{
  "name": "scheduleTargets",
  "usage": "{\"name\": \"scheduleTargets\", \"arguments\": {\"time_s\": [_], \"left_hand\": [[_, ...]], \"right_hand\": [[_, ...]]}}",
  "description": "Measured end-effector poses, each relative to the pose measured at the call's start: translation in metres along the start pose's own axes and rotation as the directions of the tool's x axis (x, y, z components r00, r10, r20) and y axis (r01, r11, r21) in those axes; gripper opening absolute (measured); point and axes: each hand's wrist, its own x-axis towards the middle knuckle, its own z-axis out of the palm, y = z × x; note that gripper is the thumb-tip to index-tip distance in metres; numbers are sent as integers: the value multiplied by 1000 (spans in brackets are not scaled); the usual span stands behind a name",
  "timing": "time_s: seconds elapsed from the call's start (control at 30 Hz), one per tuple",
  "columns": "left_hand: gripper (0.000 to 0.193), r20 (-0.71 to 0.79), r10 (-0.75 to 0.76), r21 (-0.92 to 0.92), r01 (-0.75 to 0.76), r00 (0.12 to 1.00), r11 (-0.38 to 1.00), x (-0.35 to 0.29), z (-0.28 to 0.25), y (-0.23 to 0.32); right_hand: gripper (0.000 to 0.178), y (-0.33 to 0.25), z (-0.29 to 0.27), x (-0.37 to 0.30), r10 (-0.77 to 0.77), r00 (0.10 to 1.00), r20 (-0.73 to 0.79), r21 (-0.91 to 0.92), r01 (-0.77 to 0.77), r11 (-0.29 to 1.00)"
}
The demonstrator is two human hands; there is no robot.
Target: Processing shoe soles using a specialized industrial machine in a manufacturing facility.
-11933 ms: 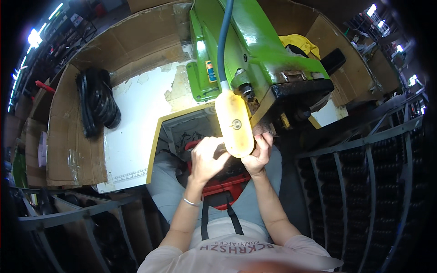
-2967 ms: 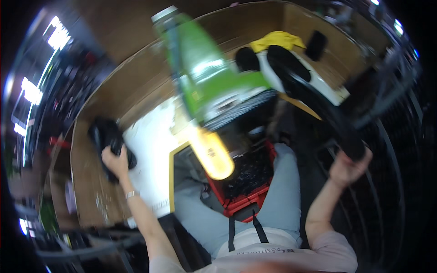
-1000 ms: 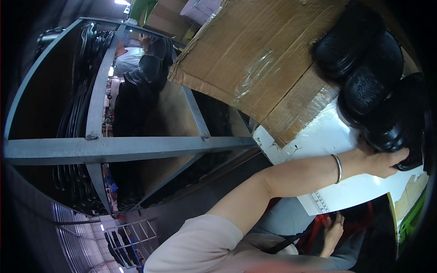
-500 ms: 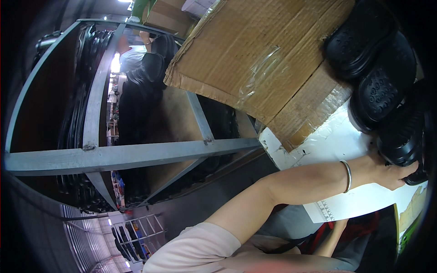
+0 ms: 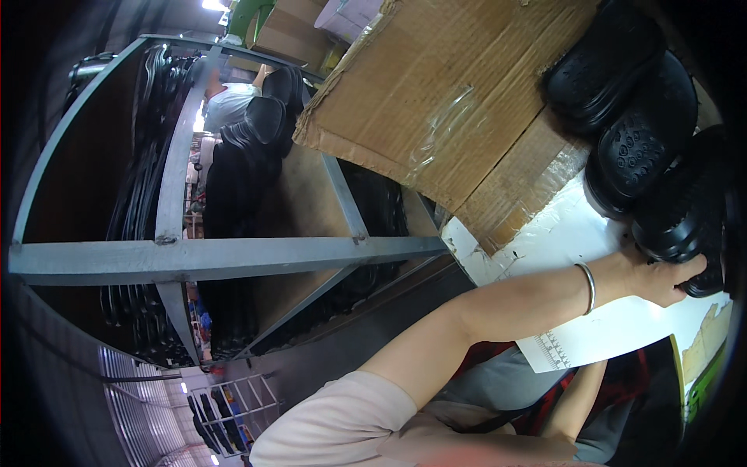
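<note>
My left arm, with a silver bangle at the wrist, reaches across to the right. My left hand [image 5: 660, 280] is closed on a black shoe sole [image 5: 710, 272] near the right rim; its fingertips are partly lost in the dark. Just beyond lie more dark moulded pieces [image 5: 669, 226]. Further up, two stacks of black soles with raised round studs, a nearer one [image 5: 642, 152] and a farther one [image 5: 599, 74], lean over the cardboard and white tabletop [image 5: 560, 226]. Of my right arm only the forearm [image 5: 580, 397] shows, below the table edge; the hand is hidden.
A flattened brown cardboard box [image 5: 459, 101] covers the far tabletop. On the near edge are ruler markings [image 5: 551, 350]. To the left stands a grey metal rack [image 5: 233, 257] filled with black soles. A person [image 5: 229, 105] is behind it; a wheeled rack [image 5: 233, 412] stands lower left.
The view has shifted slightly, so the soles and table sit a little further left and higher. My left hand keeps its grip on the sole. My right forearm shows slightly more.
</note>
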Motion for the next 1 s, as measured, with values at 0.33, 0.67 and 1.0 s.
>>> {"name": "scheduleTargets", "arguments": {"time_s": [0.33, 0.67, 1.0], "left_hand": [[37, 48, -13, -184, 22, 999, 983, 12, -23, 1], [45, 97, -52, -305, 79, 994, 949, 10, -30, 2], [36, 42, 19, -206, -10, 999, 978, 22, -58, 26]], "right_hand": [[27, 1, -18, 14, -136, 991, -3, -57, 136, 989], [15, -47, -62, 3, -290, 935, -204, -288, 225, 931], [26, -41, -42, -42, -235, 872, -430, -181, 171, 968]]}}
